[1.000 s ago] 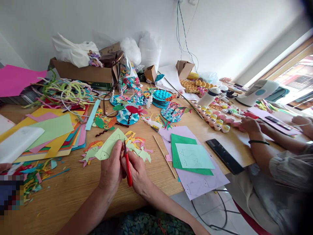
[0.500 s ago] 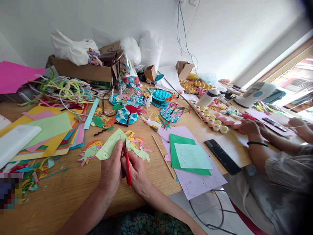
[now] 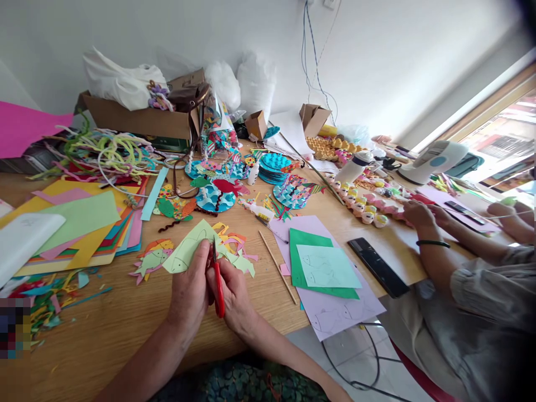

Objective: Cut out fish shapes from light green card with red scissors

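My left hand (image 3: 190, 279) pinches a pale green sheet of paper (image 3: 184, 248) with fish outlines drawn on it. In my right hand (image 3: 234, 287) is a pair of red-handled scissors (image 3: 218, 287), its blades pointing up at the paper's right edge. Both hands are close together over the table's front part. Left of them lies a small pile of cut-out paper fish (image 3: 154, 258). Behind and to the right of the scissors are orange and yellow paper scraps (image 3: 230, 237). How far the blades are apart is hard to see.
A wooden stick (image 3: 277, 267) lies right of my hands, beside a purple sheet (image 3: 335, 312) overhanging the table edge. A black phone (image 3: 378, 267) is further right, near a co-worker's hands (image 3: 422, 218). Coloured paper (image 3: 90, 220) and pipe cleaners (image 3: 111, 156) fill the left.
The view has shifted slightly, so most things sit a little further left. My hands, scissors and green paper keep nearly the same pose.
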